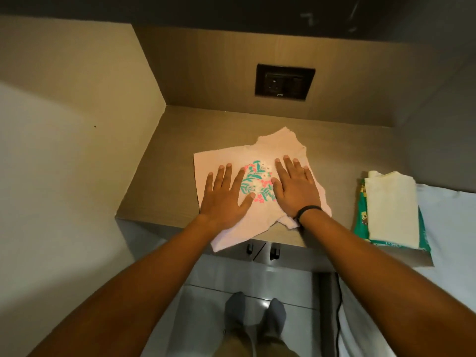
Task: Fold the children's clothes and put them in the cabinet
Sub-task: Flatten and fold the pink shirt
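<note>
A small pale pink children's shirt (278,144) with a green and pink flower print lies spread on the wooden cabinet top (167,161), its lower hem hanging over the front edge. My left hand (226,194) rests flat on the shirt's left half, fingers apart. My right hand (296,186), with a black band on the wrist, lies flat on the right half. The print shows between the two hands. Below the front edge are the cabinet doors with two dark handles (261,249).
To the right, a folded cream garment (391,207) lies on a green patterned one (359,225) at the edge of a white bed (450,228). A black wall socket (284,82) sits in the back panel. A wall stands at the left. My feet (255,315) are on the tiled floor.
</note>
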Demonstrator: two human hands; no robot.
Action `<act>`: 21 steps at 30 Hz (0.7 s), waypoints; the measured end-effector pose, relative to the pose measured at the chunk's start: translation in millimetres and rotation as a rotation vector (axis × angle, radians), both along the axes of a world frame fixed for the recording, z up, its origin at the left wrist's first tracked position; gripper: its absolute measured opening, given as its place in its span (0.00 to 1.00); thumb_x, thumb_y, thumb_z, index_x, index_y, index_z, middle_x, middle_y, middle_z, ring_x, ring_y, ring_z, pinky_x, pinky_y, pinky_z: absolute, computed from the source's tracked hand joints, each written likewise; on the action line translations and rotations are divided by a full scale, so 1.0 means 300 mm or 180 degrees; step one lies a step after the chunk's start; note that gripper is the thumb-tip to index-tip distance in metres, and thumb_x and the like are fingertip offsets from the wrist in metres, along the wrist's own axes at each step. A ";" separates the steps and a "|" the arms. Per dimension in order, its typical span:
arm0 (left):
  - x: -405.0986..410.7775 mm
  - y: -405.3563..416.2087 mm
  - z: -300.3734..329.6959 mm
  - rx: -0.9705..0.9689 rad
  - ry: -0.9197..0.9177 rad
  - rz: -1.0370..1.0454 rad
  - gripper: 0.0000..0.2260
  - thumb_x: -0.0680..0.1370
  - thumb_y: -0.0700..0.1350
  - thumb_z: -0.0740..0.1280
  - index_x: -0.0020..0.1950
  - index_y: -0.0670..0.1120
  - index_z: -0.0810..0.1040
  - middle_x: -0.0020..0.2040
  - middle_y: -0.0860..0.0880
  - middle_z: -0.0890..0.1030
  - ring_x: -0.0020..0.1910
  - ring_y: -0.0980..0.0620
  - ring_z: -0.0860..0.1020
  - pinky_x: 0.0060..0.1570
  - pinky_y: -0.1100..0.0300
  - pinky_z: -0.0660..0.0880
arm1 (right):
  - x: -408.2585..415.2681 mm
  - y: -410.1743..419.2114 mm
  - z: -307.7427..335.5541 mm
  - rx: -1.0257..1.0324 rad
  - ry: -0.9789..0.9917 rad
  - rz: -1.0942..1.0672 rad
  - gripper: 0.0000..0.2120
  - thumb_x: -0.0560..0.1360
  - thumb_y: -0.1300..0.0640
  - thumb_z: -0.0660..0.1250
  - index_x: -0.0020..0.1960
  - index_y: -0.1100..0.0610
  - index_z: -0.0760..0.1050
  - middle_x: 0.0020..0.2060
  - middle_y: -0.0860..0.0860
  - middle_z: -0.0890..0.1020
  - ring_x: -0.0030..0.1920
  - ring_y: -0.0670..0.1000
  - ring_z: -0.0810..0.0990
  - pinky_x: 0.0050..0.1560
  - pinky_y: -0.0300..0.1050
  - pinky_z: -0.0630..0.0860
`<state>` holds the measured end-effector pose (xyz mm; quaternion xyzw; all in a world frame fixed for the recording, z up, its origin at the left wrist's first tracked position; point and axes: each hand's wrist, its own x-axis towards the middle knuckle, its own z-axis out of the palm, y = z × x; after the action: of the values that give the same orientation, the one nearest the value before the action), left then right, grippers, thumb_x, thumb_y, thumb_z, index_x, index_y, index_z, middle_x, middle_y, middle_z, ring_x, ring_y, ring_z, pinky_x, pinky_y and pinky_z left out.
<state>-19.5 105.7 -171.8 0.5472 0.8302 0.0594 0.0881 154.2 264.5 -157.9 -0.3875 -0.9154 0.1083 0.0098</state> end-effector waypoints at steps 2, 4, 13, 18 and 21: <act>-0.039 0.045 0.026 -0.0008 0.0095 -0.0395 0.34 0.84 0.69 0.47 0.87 0.56 0.47 0.88 0.43 0.48 0.86 0.40 0.44 0.82 0.41 0.38 | 0.034 -0.065 -0.014 -0.0039 -0.0020 -0.0483 0.31 0.85 0.40 0.44 0.84 0.50 0.48 0.84 0.53 0.51 0.83 0.57 0.49 0.82 0.58 0.45; -0.031 0.079 0.051 0.0038 0.0150 -0.0383 0.34 0.84 0.69 0.46 0.87 0.55 0.53 0.87 0.44 0.51 0.86 0.40 0.45 0.83 0.41 0.38 | 0.063 -0.101 -0.013 -0.0173 -0.0021 -0.0672 0.33 0.84 0.38 0.43 0.84 0.52 0.47 0.84 0.54 0.48 0.83 0.58 0.46 0.82 0.58 0.43; -0.006 0.093 -0.004 0.0027 -0.0014 -0.0066 0.34 0.83 0.71 0.44 0.87 0.58 0.44 0.88 0.47 0.44 0.86 0.42 0.42 0.83 0.38 0.40 | 0.142 0.018 -0.014 0.0007 -0.0225 0.0035 0.32 0.85 0.36 0.41 0.85 0.49 0.44 0.84 0.51 0.47 0.83 0.55 0.44 0.81 0.55 0.41; -0.061 0.137 0.013 0.0132 -0.0009 0.0003 0.33 0.84 0.69 0.45 0.87 0.56 0.50 0.88 0.45 0.48 0.86 0.41 0.44 0.83 0.39 0.40 | 0.068 0.118 0.039 0.0076 -0.0357 -0.0127 0.35 0.83 0.33 0.39 0.84 0.50 0.49 0.84 0.54 0.51 0.83 0.58 0.45 0.81 0.60 0.42; -0.065 0.104 0.014 0.0029 0.0017 0.0055 0.34 0.84 0.69 0.45 0.87 0.57 0.46 0.88 0.45 0.47 0.86 0.41 0.44 0.83 0.39 0.41 | 0.077 0.065 0.039 0.0022 -0.0149 0.0078 0.32 0.85 0.36 0.43 0.84 0.50 0.50 0.84 0.53 0.52 0.83 0.57 0.45 0.81 0.57 0.42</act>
<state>-39.1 136.8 -167.6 0.5406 0.8349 0.0625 0.0829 177.2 283.9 -146.2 -0.3786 -0.9205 0.0962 -0.0117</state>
